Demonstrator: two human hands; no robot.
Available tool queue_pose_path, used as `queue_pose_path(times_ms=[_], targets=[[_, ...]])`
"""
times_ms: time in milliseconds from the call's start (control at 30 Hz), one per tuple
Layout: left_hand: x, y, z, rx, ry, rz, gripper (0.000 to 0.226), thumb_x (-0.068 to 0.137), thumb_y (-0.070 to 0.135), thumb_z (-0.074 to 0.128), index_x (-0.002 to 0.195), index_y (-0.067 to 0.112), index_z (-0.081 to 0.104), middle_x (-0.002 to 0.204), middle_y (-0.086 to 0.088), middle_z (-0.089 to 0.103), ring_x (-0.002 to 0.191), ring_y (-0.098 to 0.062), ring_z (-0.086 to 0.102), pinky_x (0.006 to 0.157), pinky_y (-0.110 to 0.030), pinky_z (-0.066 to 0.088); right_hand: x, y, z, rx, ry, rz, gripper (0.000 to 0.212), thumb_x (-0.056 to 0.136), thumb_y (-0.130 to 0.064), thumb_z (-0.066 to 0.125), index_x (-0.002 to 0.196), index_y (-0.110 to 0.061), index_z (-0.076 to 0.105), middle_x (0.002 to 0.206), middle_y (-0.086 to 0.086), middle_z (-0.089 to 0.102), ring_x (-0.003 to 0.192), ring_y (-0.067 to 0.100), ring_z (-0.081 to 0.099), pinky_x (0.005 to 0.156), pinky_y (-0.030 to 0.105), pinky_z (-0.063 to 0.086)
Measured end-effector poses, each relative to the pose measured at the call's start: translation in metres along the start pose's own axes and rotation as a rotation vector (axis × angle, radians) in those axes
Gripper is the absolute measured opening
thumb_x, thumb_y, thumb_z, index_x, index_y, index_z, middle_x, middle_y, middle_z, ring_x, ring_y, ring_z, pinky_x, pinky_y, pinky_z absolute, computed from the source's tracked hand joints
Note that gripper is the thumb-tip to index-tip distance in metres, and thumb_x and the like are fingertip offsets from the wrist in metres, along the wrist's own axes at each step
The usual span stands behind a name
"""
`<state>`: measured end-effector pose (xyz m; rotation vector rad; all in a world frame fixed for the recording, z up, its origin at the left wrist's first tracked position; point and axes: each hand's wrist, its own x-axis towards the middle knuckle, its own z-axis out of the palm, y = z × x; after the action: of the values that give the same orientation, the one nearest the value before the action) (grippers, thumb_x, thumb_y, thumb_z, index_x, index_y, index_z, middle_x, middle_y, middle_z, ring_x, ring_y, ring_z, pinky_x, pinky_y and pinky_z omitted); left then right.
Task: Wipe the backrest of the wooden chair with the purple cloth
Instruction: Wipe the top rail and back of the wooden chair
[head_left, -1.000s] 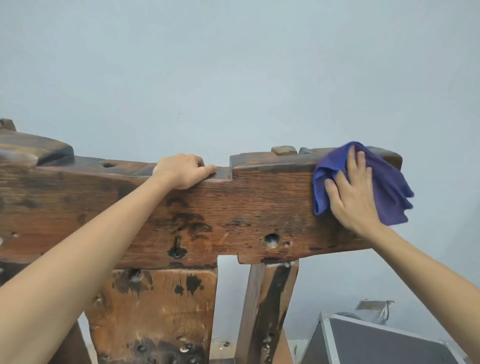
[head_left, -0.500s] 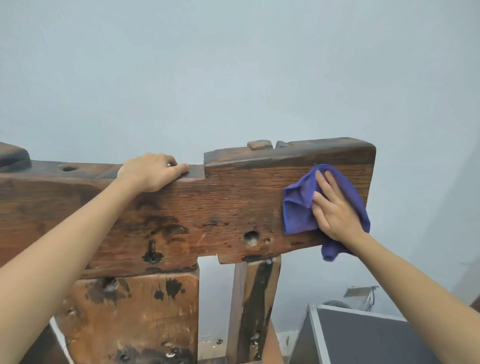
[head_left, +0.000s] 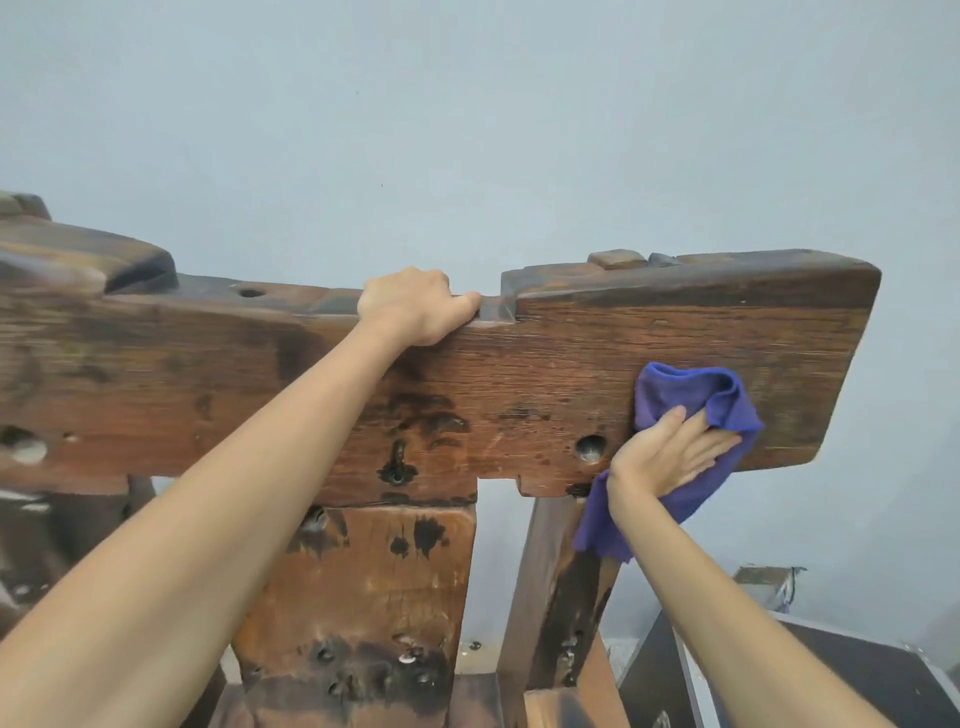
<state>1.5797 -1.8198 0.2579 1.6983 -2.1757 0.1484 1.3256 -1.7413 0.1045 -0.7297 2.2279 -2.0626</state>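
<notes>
Single head-worn camera, close to the chair.
It faces forward onto the backrest (head_left: 519, 374) at arm's reach, both forearms entering from below; the wide lens probably bends the edges.

The purple cloth (head_left: 675, 397) lies against the dark-stained reddish-brown backrest (head_left: 545, 374) before a pale grey-blue wall (head_left: 467, 114).

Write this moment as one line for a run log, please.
step: wiping | right hand: flat, presses purple cloth on backrest front | left hand: grips backrest top edge
</notes>
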Motion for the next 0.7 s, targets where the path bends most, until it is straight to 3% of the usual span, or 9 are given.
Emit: queue_pose_path(times_ms=[167,233,300,333,433,500,567,633,700], targets=[[-0.003,0.003,-0.001,0.019,0.006,0.037,0.056,0.091,0.058,0.033,0.107,0.016,0.067,0.114,-0.015,0.069,0.104,-0.036,0.062,0.075,-0.039,0.036,-0.103,-0.011,0.042,-0.049,-0.177,-0.110,0.058,0.106,-0.030,0.031,0.158,-0.003,0.027,0.167,0.025,-0.009,0.156,0.035,-0.011,0.126,0.050,-0.002],[-0.003,0.002,-0.001,0.030,0.002,0.042,0.059,0.092,0.059,0.032,0.112,0.016,0.068,0.119,-0.015,0.069,0.110,-0.035,0.063,0.075,-0.039,0.035,-0.142,-0.007,0.055,-0.099,-0.290,-0.308,0.060,0.102,-0.038,0.034,0.153,-0.005,0.039,0.164,0.016,-0.019,0.154,0.029,-0.021,0.126,0.051,-0.003],[-0.003,0.000,-0.002,0.040,-0.008,0.052,0.063,0.092,0.061,0.031,0.116,0.016,0.068,0.122,-0.015,0.069,0.113,-0.035,0.062,0.076,-0.039,0.035,-0.165,0.008,0.056,-0.165,-0.416,-0.515,0.058,0.103,-0.044,0.034,0.153,-0.017,0.036,0.162,0.002,-0.029,0.152,0.021,-0.031,0.125,0.052,-0.002],[-0.003,-0.001,-0.002,0.044,-0.009,0.058,0.064,0.092,0.062,0.031,0.116,0.016,0.068,0.122,-0.015,0.069,0.114,-0.034,0.062,0.077,-0.039,0.035,-0.164,0.017,0.052,-0.193,-0.452,-0.598,0.054,0.103,-0.043,0.033,0.152,-0.020,0.035,0.165,0.001,-0.025,0.154,0.021,-0.026,0.124,0.055,0.004],[-0.003,-0.002,-0.002,0.053,-0.010,0.089,0.065,0.093,0.064,0.030,0.114,0.015,0.068,0.121,-0.014,0.069,0.113,-0.034,0.063,0.077,-0.039,0.036,-0.124,0.038,0.028,-0.276,-0.425,-0.853,0.047,0.102,-0.036,0.037,0.148,-0.023,0.037,0.168,0.009,0.019,0.154,0.029,0.016,0.110,0.058,0.033],[-0.003,-0.004,-0.001,0.069,0.003,0.118,0.066,0.093,0.066,0.028,0.110,0.014,0.067,0.117,-0.013,0.070,0.110,-0.034,0.063,0.077,-0.040,0.036,-0.090,0.041,0.007,-0.296,-0.418,-1.017,0.050,0.101,-0.034,0.039,0.149,-0.027,0.033,0.163,0.002,0.028,0.149,0.024,0.028,0.106,0.051,0.037],[-0.003,-0.005,0.000,0.079,0.017,0.147,0.067,0.094,0.067,0.026,0.106,0.014,0.065,0.113,-0.013,0.070,0.108,-0.034,0.063,0.076,-0.040,0.036,-0.055,0.034,-0.006,-0.339,-0.322,-1.121,0.045,0.099,-0.034,0.041,0.142,-0.023,0.038,0.161,0.001,0.030,0.149,0.021,0.029,0.108,0.047,0.032],[-0.002,-0.005,0.002,0.086,0.024,0.169,0.067,0.094,0.067,0.025,0.103,0.014,0.065,0.109,-0.013,0.070,0.105,-0.035,0.063,0.076,-0.040,0.037,-0.020,0.023,-0.010,-0.298,-0.160,-0.950,0.044,0.097,-0.032,0.043,0.138,-0.016,0.041,0.155,0.011,0.038,0.145,0.028,0.035,0.111,0.049,0.028],[-0.001,-0.006,0.004,0.084,0.034,0.176,0.067,0.093,0.067,0.026,0.099,0.013,0.064,0.104,-0.012,0.071,0.100,-0.035,0.063,0.075,-0.040,0.037,0.005,0.008,-0.008,-0.082,0.019,-0.537,0.048,0.098,-0.029,0.040,0.142,-0.009,0.042,0.152,0.020,0.042,0.142,0.037,0.039,0.114,0.057,0.030]])
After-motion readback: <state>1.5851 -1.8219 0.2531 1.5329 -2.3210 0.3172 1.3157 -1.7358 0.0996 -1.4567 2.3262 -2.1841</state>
